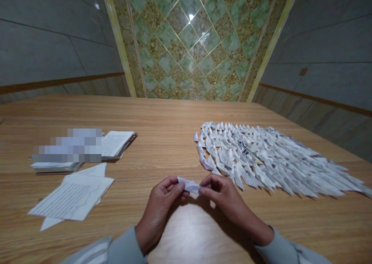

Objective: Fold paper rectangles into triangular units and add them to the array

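Both my hands are pinched on a small folded piece of printed paper (190, 186), held just above the wooden table (162, 120). My left hand (161, 210) grips its left end with thumb and fingers closed. My right hand (223, 196) pinches the right end. To the right of my hands lies a large spread of many similar folded paper pieces (270, 159), laid in overlapping rows.
An open book (116, 143) lies at the left, partly blurred out. Loose printed sheets (74, 196) rest in front of it near the table's front left. Grey walls and a green patterned tiled panel (192, 43) rise behind the table.
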A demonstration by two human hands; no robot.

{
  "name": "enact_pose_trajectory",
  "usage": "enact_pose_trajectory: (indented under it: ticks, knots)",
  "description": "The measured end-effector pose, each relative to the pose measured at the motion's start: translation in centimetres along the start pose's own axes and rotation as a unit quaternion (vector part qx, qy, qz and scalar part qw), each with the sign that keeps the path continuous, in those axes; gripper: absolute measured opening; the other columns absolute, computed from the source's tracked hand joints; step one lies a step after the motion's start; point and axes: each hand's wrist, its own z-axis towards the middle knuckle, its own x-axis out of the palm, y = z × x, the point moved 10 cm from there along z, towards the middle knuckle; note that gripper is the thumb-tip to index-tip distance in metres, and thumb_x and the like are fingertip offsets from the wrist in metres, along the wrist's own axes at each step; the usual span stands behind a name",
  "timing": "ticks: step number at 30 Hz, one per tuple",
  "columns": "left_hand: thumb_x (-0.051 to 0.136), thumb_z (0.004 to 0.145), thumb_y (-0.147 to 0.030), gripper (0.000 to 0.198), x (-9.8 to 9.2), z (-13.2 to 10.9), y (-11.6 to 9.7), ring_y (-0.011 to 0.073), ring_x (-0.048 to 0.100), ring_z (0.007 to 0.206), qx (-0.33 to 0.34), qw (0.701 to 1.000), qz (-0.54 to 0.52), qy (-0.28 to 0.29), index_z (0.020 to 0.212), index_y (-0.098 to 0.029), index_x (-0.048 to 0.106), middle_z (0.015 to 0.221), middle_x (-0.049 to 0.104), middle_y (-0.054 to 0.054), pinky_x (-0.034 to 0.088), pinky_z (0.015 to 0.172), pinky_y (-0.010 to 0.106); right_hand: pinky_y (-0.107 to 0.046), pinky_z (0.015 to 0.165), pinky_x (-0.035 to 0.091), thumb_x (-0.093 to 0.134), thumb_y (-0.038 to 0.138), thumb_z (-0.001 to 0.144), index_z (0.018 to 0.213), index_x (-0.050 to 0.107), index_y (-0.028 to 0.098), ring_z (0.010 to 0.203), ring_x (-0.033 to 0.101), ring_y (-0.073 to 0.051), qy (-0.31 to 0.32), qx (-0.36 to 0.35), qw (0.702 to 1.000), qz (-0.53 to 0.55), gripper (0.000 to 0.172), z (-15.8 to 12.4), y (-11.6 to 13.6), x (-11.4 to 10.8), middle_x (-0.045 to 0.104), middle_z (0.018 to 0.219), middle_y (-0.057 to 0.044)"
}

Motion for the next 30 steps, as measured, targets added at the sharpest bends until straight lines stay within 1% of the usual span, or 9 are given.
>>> enact_pose_trajectory:
  ticks: [4,8,13,16,19,22,24,27,30]
  knots:
    - [0.093,0.063,-0.037,0.035,-0.4,0.0,-0.1,0.0103,0.065,0.059,0.013,1.000,0.001,-0.009,0.076,-0.013,0.071,0.067,0.072,0.001,0.050,0.057,0.017,-0.026,0.061,0.041,0.070,0.031,0.081,0.075,0.070,0.016,0.065,0.055,-0.014,0.021,-0.014,1.000,0.004,0.015,-0.1,0.7,0.3,0.064,0.069,0.000]
    - [0.092,0.065,-0.040,0.037,-0.3,0.1,-0.4,0.0098,0.063,0.057,0.017,1.000,0.002,-0.004,0.077,-0.013,0.070,0.065,0.070,0.000,0.047,0.053,0.017,-0.026,0.056,0.037,0.072,0.034,0.080,0.073,0.066,0.016,0.059,0.050,-0.012,0.029,0.012,0.999,0.022,0.020,0.0,0.4,0.5,0.059,0.064,0.002]
    - [0.091,0.066,-0.042,0.039,0.8,-0.1,-0.8,0.0128,0.066,0.066,0.017,0.999,0.007,0.031,0.085,-0.013,0.071,0.075,0.073,0.004,0.053,0.065,0.022,-0.026,0.057,0.038,0.071,0.036,0.080,0.075,0.065,0.016,0.062,0.052,-0.014,0.007,-0.007,1.000,0.012,0.021,0.3,0.4,0.3,0.061,0.067,0.001]
    - [0.091,0.067,-0.042,0.040,1.0,-0.1,-0.6,0.0151,0.066,0.068,0.017,0.998,0.021,0.048,0.087,-0.012,0.073,0.074,0.073,0.006,0.053,0.065,0.023,-0.028,0.061,0.042,0.068,0.036,0.082,0.078,0.066,0.017,0.067,0.055,-0.016,-0.001,-0.029,1.000,-0.006,0.019,0.3,0.8,0.5,0.064,0.072,-0.001]
    - [0.091,0.064,-0.043,0.040,0.5,0.3,-0.1,0.0142,0.064,0.062,0.020,0.998,0.037,0.039,0.080,-0.011,0.074,0.068,0.072,0.006,0.050,0.057,0.021,-0.028,0.065,0.043,0.065,0.034,0.084,0.083,0.069,0.016,0.071,0.058,-0.017,0.011,-0.042,0.998,-0.040,0.018,0.3,1.1,0.8,0.066,0.077,-0.002]
    - [0.092,0.062,-0.044,0.040,-0.2,0.7,0.2,0.0124,0.062,0.057,0.031,0.998,0.045,0.021,0.075,-0.011,0.073,0.065,0.070,0.004,0.047,0.052,0.019,-0.027,0.060,0.041,0.064,0.034,0.084,0.076,0.067,0.017,0.064,0.055,-0.015,0.023,-0.033,0.997,-0.061,0.020,0.2,1.0,0.9,0.062,0.069,0.000]
    - [0.091,0.063,-0.045,0.040,-0.6,0.9,0.0,0.0119,0.062,0.059,0.044,0.998,0.045,0.006,0.077,-0.012,0.073,0.068,0.070,0.003,0.047,0.052,0.018,-0.026,0.057,0.038,0.065,0.036,0.084,0.070,0.062,0.018,0.059,0.051,-0.014,0.021,-0.032,0.997,-0.067,0.023,0.2,1.1,0.7,0.058,0.064,0.002]
    - [0.088,0.067,-0.046,0.039,-0.9,1.0,-0.5,0.0130,0.063,0.061,0.059,0.997,0.048,-0.004,0.080,-0.013,0.073,0.069,0.070,0.003,0.049,0.053,0.019,-0.025,0.056,0.037,0.063,0.039,0.086,0.068,0.061,0.018,0.059,0.050,-0.014,0.019,-0.046,0.995,-0.083,0.028,0.3,1.6,0.5,0.057,0.063,0.002]
    - [0.084,0.072,-0.045,0.039,-1.0,1.1,-1.0,0.0138,0.064,0.063,0.074,0.995,0.061,-0.007,0.091,-0.013,0.074,0.074,0.073,0.005,0.051,0.055,0.021,-0.025,0.055,0.038,0.062,0.041,0.085,0.068,0.063,0.017,0.058,0.051,-0.014,0.003,-0.059,0.991,-0.117,0.029,1.0,2.1,-0.3,0.058,0.061,0.002]
